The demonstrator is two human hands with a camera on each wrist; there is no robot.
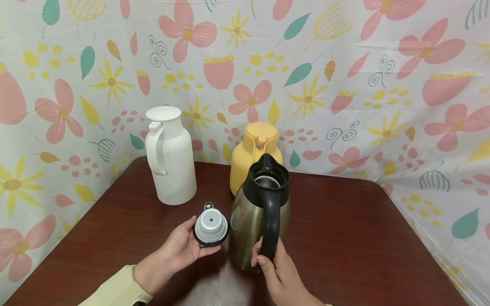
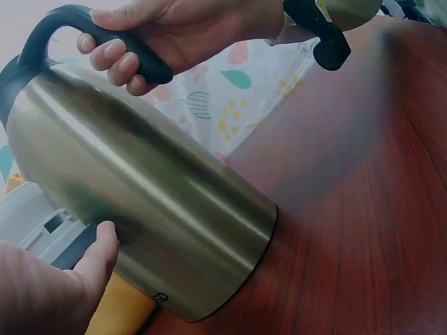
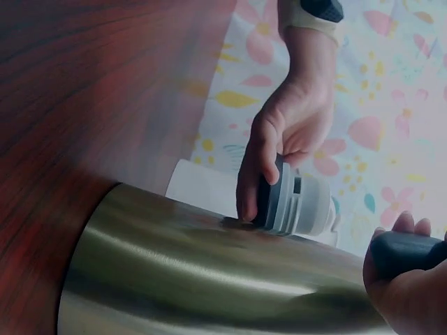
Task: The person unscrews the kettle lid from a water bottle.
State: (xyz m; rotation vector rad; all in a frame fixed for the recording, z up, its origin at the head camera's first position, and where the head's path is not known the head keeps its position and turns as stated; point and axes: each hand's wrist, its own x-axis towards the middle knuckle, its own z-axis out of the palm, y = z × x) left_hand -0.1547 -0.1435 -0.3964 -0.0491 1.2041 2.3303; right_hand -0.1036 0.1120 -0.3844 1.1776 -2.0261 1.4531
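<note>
In the head view my left hand (image 1: pixel 180 250) holds a jug lid (image 1: pixel 211 227) by its black rim, the thumb at one side and fingers under the other. The lid's stepped grey underside, with a small hole in its middle, faces up toward me. Beside it stands a metallic bronze thermos jug (image 1: pixel 243 231) with a black collar and spout, its mouth uncovered and the steel inside showing. My right hand (image 1: pixel 281 272) grips the lower part of its black handle (image 1: pixel 272 216). The right wrist view shows the lid (image 3: pixel 311 202) close alongside the jug's body (image 3: pixel 209 265).
A white jug (image 1: pixel 176 165) stands at the back left of the dark red-brown table (image 1: pixel 344 238). Behind the bronze jug is a yellow jug (image 1: pixel 239 163), partly covered by it. A flower-patterned cloth (image 1: pixel 325 85) hangs behind the table and along its sides.
</note>
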